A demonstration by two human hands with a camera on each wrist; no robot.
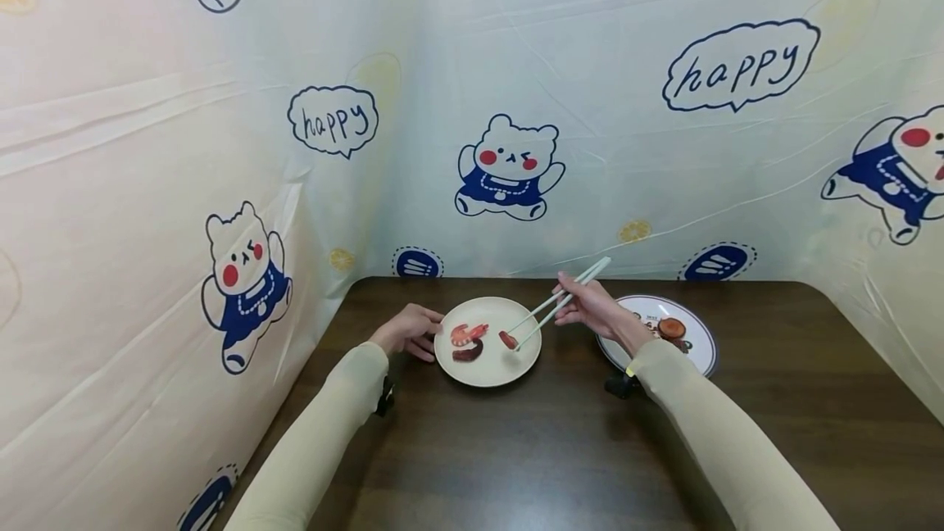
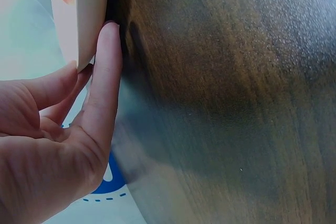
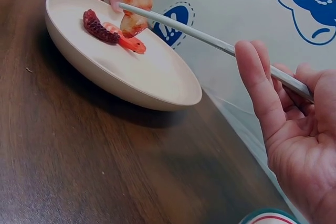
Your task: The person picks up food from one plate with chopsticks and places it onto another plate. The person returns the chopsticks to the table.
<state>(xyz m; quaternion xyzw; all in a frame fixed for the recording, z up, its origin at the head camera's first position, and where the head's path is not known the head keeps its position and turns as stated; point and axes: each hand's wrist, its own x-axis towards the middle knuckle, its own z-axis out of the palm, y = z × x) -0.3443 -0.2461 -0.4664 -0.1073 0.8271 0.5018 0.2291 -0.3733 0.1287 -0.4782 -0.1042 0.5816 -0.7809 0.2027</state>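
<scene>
My left hand (image 1: 410, 329) pinches the left edge of a cream plate (image 1: 490, 374), thumb on the rim and fingers underneath, as the left wrist view shows. On the plate lie a pink-orange shrimp (image 1: 463, 337) and a dark red, bumpy piece like an octopus tentacle (image 3: 100, 28). My right hand (image 1: 590, 306) holds pale green chopsticks (image 1: 546, 321), slanting down to the left. Between their tips is a red and cream, meat-like piece (image 3: 136, 11), over the right half of the plate.
Beneath my right forearm stands a white plate with a dark rim (image 1: 710, 355), holding a round brown slice (image 1: 671, 328) and other food partly hidden by the arm. The dark wooden table (image 1: 501, 457) meets a printed curtain (image 1: 627, 162) at its back and left.
</scene>
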